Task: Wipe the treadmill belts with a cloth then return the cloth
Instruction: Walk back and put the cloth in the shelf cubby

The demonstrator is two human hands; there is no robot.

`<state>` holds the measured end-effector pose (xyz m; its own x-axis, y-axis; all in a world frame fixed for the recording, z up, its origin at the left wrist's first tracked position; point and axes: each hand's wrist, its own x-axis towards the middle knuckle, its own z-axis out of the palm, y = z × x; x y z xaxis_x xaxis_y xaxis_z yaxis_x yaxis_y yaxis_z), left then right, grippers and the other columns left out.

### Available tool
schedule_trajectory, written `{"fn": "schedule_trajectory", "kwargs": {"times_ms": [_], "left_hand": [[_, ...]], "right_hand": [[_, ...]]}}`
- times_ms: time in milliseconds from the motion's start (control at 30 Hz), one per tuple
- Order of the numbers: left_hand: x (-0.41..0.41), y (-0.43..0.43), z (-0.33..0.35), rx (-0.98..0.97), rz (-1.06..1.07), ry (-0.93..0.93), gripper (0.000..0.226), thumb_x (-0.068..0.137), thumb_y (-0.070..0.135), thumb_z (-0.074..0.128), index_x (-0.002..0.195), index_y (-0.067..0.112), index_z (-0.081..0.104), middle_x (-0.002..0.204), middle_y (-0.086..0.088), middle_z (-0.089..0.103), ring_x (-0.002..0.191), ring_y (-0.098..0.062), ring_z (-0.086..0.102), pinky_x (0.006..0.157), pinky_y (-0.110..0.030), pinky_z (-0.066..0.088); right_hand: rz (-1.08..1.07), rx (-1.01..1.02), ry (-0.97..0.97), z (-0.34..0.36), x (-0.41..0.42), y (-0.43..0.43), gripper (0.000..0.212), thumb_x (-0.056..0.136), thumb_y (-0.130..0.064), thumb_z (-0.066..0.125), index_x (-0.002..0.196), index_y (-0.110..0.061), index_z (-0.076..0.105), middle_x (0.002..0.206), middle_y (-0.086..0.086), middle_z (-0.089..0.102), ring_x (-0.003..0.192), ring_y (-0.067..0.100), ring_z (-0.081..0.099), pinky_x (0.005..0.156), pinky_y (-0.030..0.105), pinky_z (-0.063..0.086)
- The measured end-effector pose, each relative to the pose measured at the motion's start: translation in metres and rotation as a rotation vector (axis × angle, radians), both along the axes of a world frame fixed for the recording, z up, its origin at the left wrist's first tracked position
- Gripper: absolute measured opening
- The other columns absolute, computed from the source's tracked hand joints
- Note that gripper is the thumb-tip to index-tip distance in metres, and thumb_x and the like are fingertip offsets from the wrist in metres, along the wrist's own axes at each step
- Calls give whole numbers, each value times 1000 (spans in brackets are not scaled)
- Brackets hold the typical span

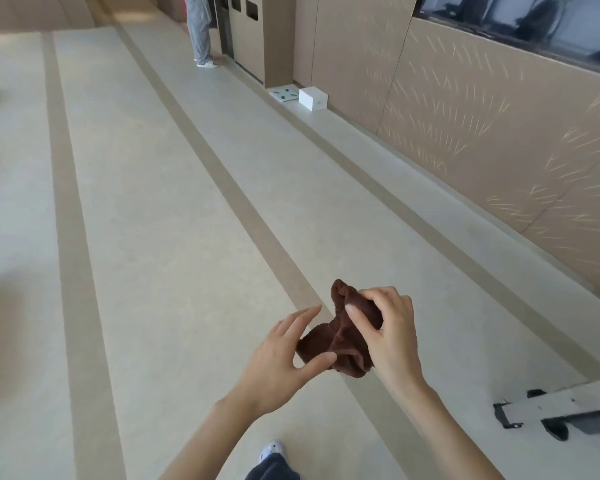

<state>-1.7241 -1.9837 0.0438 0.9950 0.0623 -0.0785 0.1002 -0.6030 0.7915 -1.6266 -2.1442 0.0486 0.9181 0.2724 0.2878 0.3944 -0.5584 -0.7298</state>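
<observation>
A crumpled dark brown cloth (343,336) hangs in the air in front of me, above a beige floor. My right hand (390,336) grips its upper right part with curled fingers and thumb. My left hand (284,362) is just left of the cloth, fingers extended, with the thumb touching the cloth's lower edge; the fingers do not close round it. A grey metal end of a machine frame (555,408), possibly a treadmill, pokes in at the lower right. No belt is in view.
The floor (174,209) has darker stripes running away from me. A beige panelled wall (465,133) runs along the right. A white box (313,98) and a flat scale (284,94) lie at its foot. A person's legs (201,32) stand far ahead by a cabinet. My shoe (272,450) shows below.
</observation>
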Motion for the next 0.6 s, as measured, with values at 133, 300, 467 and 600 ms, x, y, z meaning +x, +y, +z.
{"fn": "schedule_trajectory", "kwargs": {"times_ms": [133,300,467,600], "left_hand": [[54,27,3,-264,61,2,69,75,53,66,136,41,36,127,24,48,117,4,47,96,-18,40],[122,58,2,-630,212,4,45,85,5,60,116,37,58,95,5,70,90,-14,67,64,-28,56],[203,94,-8,-942,386,91,32,90,3,52,110,25,65,101,-10,70,90,-25,67,63,-32,55],[276,118,-9,-1265,384,130,30,92,-1,47,115,10,63,97,-16,69,89,-28,66,72,-35,56]], "right_hand": [[26,18,44,5,49,48,8,86,-31,62,93,-27,61,93,-20,52,92,10,41,72,12,37],[90,60,141,-3,105,88,11,87,-27,65,93,-33,58,94,-15,55,95,18,49,75,10,37],[389,36,197,-11,180,104,51,75,-61,62,121,-53,43,124,-28,47,119,5,40,93,11,36],[583,-59,156,-21,252,115,92,64,-55,75,139,-58,22,140,-30,21,133,4,20,106,17,26]]}}
